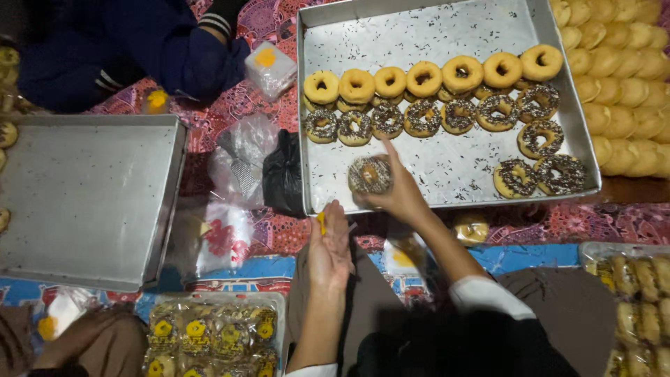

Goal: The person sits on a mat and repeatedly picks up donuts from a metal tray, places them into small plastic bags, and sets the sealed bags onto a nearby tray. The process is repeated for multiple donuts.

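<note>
A person's right hand [399, 190] closes its fingers around a chocolate-sprinkled doughnut [370, 174] at the near edge of a metal tray [447, 164], forearm angled in from 5 o'clock. The left hand [330, 246], raised edge-on at 7 o'clock from the doughnut, pinches a clear plastic wrapper [322, 222] that is hard to make out. Rows of plain and sprinkled doughnuts [426, 98] lie at 12 o'clock; an empty tray [84, 195] sits at 9 o'clock, and packed doughnuts [209, 335] are cut off below.
</note>
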